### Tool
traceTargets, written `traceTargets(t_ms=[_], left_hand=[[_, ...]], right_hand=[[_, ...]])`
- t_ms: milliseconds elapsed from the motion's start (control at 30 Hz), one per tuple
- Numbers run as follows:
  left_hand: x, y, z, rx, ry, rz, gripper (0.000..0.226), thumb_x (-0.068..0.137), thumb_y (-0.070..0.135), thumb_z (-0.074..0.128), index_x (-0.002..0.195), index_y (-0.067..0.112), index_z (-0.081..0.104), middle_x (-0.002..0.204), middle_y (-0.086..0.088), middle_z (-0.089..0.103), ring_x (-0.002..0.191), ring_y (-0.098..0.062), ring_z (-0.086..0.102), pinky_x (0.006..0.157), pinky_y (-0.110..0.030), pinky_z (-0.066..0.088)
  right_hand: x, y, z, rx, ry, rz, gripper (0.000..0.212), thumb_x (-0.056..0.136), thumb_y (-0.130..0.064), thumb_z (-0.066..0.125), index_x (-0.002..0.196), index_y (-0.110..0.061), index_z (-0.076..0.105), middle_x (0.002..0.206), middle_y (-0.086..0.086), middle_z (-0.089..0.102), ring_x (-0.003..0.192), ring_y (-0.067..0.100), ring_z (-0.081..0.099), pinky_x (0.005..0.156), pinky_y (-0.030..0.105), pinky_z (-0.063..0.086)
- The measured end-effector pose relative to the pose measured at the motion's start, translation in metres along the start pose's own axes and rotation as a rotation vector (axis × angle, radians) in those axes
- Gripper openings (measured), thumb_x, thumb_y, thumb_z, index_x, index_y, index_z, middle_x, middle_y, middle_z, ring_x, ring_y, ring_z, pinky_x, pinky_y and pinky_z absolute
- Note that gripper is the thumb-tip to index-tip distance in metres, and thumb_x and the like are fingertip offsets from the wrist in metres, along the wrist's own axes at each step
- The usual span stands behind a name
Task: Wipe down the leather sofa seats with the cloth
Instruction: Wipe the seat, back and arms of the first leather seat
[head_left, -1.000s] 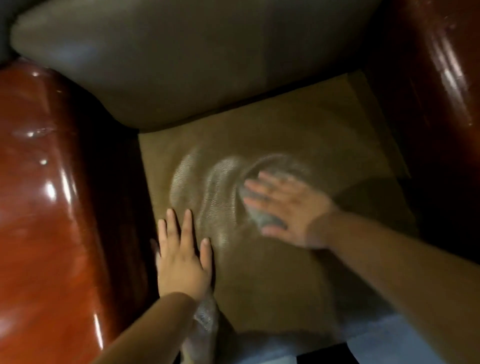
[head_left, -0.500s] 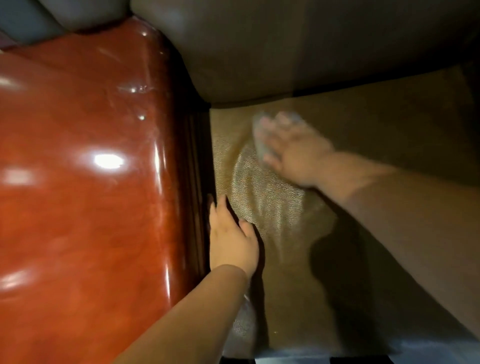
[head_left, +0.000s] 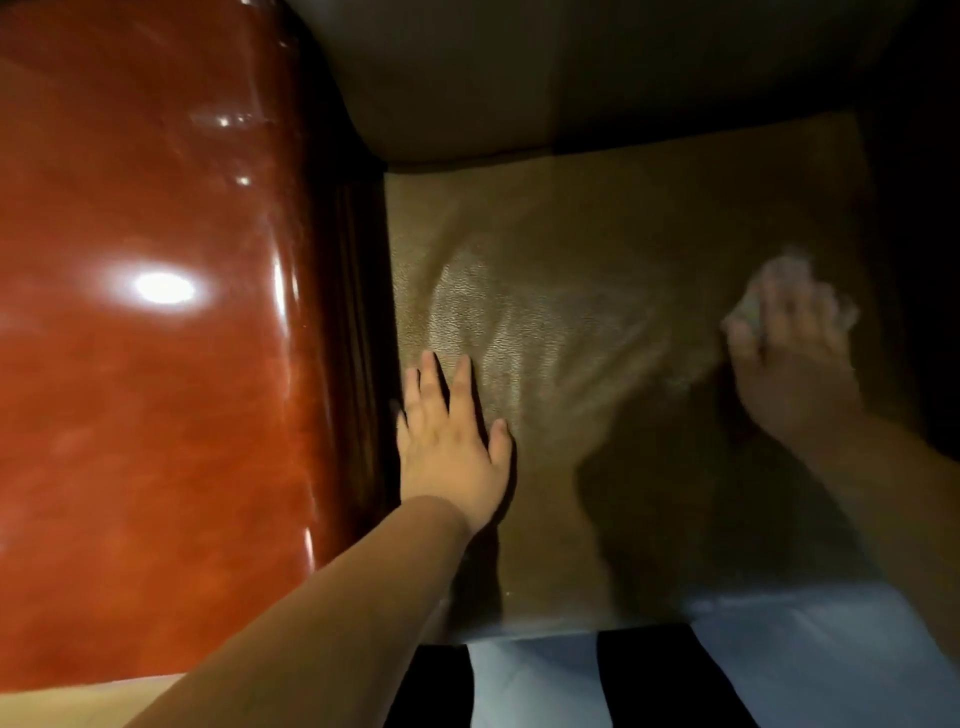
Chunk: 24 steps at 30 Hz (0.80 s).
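Glossy red-brown wooden armrest (head_left: 156, 338) filled left side. Left hand (head_left: 449, 441) lay flat on brown leather seat cushion (head_left: 597, 322), fingers straight and slightly spread, just beside armrest's inner edge. Bare cushion stretched between hands. Right hand (head_left: 789, 358), blurred, pressed pale cloth (head_left: 779, 280) onto cushion near its right edge; fingers extended over cloth. Backrest cushion (head_left: 519, 93) met seat's far edge.

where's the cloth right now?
Head view: the cloth is under the right hand on the right side of the sofa seat, far from the glossy wooden armrest.
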<state>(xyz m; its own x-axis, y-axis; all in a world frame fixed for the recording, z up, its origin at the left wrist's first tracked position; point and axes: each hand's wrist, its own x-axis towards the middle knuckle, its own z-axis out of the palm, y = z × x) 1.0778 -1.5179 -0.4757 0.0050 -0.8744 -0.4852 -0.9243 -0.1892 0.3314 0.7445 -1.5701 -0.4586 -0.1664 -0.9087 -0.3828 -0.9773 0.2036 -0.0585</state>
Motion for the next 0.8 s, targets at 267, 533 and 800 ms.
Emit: traceTargets(t_ms=[267, 533, 800], left_hand=[[-0.001, 0.061, 0.030, 0.192, -0.025, 0.424, 0.077, 0.099, 0.054, 0.035, 0.168, 0.027, 0.011, 0.177, -0.009, -0.003, 0.162, -0.035, -0.006, 0.129, -0.058, -0.003], [0.019, 0.115, 0.053, 0.414, 0.047, 0.524, 0.071, 0.102, 0.057, 0.026, 0.168, 0.035, 0.008, 0.177, -0.002, -0.001, 0.163, -0.031, -0.007, 0.128, -0.063, -0.002], [0.024, 0.103, 0.059, 0.403, 0.131, 0.600, 0.071, 0.101, 0.054, 0.037, 0.167, 0.033, 0.020, 0.177, -0.003, 0.008, 0.163, -0.033, 0.001, 0.128, -0.063, 0.002]], right_hand=[[-0.117, -0.006, 0.075, -0.094, -0.007, -0.737, 0.072, 0.101, -0.059, 0.042, 0.165, -0.030, 0.026, 0.175, 0.002, 0.008, 0.161, 0.032, 0.008, 0.127, 0.056, 0.013], [-0.107, 0.046, 0.073, 0.194, 0.165, 0.453, 0.069, 0.106, -0.058, 0.013, 0.167, -0.026, 0.008, 0.175, 0.007, -0.004, 0.160, 0.035, 0.003, 0.127, 0.061, 0.008], [-0.157, 0.110, 0.099, 0.183, 0.182, 0.124, 0.065, 0.105, -0.055, 0.031, 0.162, -0.026, 0.023, 0.172, 0.008, 0.019, 0.157, 0.036, 0.021, 0.119, 0.065, 0.029]])
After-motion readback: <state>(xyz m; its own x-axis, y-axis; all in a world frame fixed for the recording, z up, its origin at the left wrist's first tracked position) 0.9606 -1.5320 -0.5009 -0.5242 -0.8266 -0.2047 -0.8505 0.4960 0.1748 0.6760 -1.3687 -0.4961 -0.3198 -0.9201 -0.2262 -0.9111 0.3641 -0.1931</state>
